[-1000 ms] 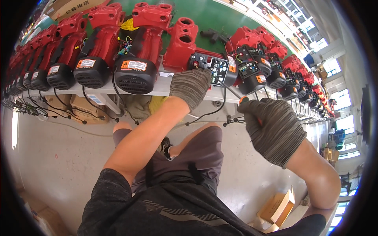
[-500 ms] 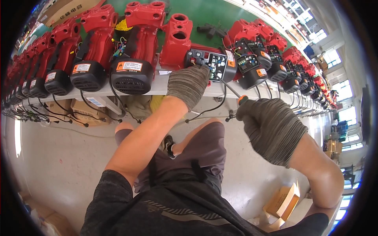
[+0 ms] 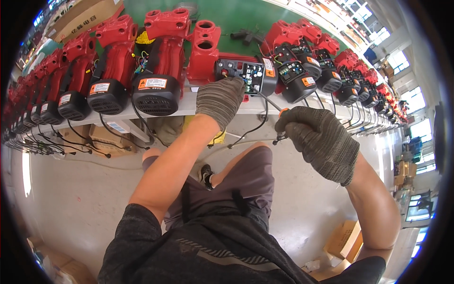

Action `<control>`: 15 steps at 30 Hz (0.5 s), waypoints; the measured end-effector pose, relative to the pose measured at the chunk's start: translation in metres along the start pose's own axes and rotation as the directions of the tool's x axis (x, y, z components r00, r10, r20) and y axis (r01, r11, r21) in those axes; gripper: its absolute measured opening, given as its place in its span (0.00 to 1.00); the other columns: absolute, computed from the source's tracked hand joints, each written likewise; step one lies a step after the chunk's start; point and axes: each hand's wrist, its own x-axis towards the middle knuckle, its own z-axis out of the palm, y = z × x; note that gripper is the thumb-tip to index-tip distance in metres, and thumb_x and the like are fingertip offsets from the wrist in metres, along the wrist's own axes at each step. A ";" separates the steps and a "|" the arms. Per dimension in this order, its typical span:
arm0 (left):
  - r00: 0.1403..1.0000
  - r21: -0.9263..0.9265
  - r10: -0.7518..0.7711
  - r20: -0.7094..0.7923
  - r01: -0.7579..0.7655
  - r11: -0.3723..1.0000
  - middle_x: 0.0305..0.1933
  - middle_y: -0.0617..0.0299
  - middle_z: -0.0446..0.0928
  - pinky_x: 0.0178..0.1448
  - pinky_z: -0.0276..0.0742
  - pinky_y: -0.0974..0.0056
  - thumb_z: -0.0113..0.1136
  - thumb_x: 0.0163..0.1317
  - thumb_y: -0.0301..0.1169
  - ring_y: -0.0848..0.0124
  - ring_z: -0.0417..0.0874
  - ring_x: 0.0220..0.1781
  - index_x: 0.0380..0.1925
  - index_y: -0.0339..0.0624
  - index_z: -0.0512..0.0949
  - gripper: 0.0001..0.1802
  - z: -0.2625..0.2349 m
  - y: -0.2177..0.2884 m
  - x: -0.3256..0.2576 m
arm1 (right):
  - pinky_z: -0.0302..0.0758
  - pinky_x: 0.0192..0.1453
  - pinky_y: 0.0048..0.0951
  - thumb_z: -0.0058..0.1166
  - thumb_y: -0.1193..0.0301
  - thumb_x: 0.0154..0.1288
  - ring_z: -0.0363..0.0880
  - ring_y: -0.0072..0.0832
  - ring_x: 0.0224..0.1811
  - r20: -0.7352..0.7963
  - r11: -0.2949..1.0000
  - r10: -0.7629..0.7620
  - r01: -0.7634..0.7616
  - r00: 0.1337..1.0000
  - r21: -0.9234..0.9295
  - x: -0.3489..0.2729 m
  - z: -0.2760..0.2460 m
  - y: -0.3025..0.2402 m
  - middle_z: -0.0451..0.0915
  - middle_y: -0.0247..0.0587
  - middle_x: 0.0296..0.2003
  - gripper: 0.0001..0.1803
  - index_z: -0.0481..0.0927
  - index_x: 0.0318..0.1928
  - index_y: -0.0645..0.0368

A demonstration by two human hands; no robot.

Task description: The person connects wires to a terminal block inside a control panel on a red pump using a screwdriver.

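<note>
Since a second ago the right hand (image 3: 321, 142), fisted around an orange-handled screwdriver (image 3: 269, 102), has risen toward the open terminal box (image 3: 246, 73) on the tabletop (image 3: 189, 106), where the left hand (image 3: 220, 97) still presses, fingers curled.

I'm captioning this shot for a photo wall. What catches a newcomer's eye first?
The long row of red pumps lining the bench edge from far left to far right. Next, centre frame, the gloved left hand on an open black terminal box, while the gloved right hand grips an orange-handled screwdriver.
</note>
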 end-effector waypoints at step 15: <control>0.979 -0.018 0.015 -0.203 -0.019 1.000 0.36 0.51 0.85 0.42 0.81 0.51 0.64 0.64 0.35 0.51 0.86 0.37 0.42 0.46 0.85 0.10 0.007 0.005 -0.001 | 0.78 0.46 0.30 0.51 0.77 0.71 0.82 0.29 0.35 -0.249 0.962 -0.241 0.265 0.938 0.065 -0.061 0.019 0.114 0.85 0.46 0.35 0.10 0.83 0.48 0.63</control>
